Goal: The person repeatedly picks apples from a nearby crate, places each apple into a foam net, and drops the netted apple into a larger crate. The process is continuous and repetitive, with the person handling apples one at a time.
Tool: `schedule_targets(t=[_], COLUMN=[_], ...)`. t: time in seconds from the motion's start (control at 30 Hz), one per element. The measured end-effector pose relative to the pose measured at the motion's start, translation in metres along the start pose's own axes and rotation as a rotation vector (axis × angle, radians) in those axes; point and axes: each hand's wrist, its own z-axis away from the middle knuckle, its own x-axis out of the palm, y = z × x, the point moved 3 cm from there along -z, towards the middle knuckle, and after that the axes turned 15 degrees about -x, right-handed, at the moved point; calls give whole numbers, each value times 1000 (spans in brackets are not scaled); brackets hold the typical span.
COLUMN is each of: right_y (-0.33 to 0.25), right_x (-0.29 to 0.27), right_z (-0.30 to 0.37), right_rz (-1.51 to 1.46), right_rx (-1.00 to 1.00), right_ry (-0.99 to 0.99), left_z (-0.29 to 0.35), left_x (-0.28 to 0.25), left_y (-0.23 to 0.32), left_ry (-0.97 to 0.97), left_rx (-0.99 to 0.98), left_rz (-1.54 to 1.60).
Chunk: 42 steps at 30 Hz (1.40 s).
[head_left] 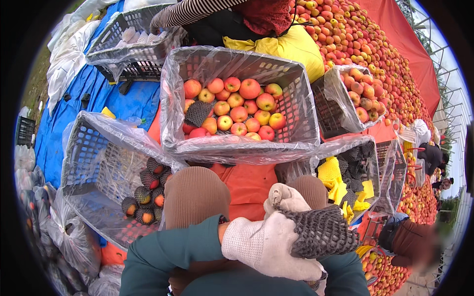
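My left hand (264, 244), in a white knitted glove, reaches in from the left. It is closed on a dark grey foam net sleeve (326, 232), which lies over my lap and points right. Whether the sleeve has anything inside does not show. Gloved fingers curl up at the sleeve's far side; which hand they belong to is unclear. My right hand (322, 286) is mostly hidden under the left one, with only a bit of white glove at the lower edge. Ahead, red and yellow apples (239, 114) sit in a plastic-lined crate (242, 146), with a dark net among them.
At left, a lined crate (98, 172) has several net-wrapped apples (149, 180). Another crate at right holds dark nets and yellow net sleeves (332, 177). A filled apple crate (326, 106) stands beside the large apple heap (365, 39). A person in striped sleeves (197, 14) sits opposite.
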Motion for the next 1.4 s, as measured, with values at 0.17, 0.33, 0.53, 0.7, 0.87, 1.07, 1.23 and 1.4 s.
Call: schedule_targets(t=[0.17, 0.33, 0.53, 0.7, 0.87, 1.07, 1.23, 1.4], right_y=[-57, -152, -120, -96, -145, -149, -72, -30], right_x=[-3, -123, -226, -234, -189, -38, 54, 56], right_z=[-58, -193, -262, -275, -257, -154, -78, -32], right_rz=[459, 1489, 2465, 2572, 1950, 177, 493, 928], right_rx=[25, -220, 384, 501, 129, -587, -1045, -1058], right_ry=[-60, 174, -115, -210, 78, 121, 113, 89], left_z=[7, 3, 7, 5, 0, -12, -16, 9], left_x=[-15, -34, -62, -70, -86, -100, -85, -57], left_y=[-29, -40, -54, -55, -63, -65, -55, -23], left_ry=[-182, 111, 316, 589, 683, 933, 782, 838], left_rx=[-427, -229, -911, -871, -734, -287, -235, -256], left_rz=[503, 406, 784, 978, 748, 1214, 868, 552])
